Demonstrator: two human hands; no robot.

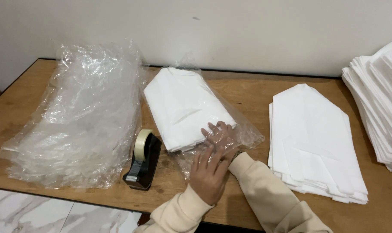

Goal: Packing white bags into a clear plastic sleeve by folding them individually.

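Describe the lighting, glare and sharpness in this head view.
Head view: soft, even light; faint shadows beside the tape dispenser; bright glare streaks on the pile of clear plastic bags; white folded stacks nearly washed out; left hand sharp, right hand veiled by plastic.

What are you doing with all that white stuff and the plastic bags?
A person is slipping a folded white stack into a clear plastic bag on a wooden table. The right hand is inside the bag's open end against the stack, and the left hand presses the bag flat. A tape dispenser and a heap of empty bags lie beside it; more folded stacks wait on the right.
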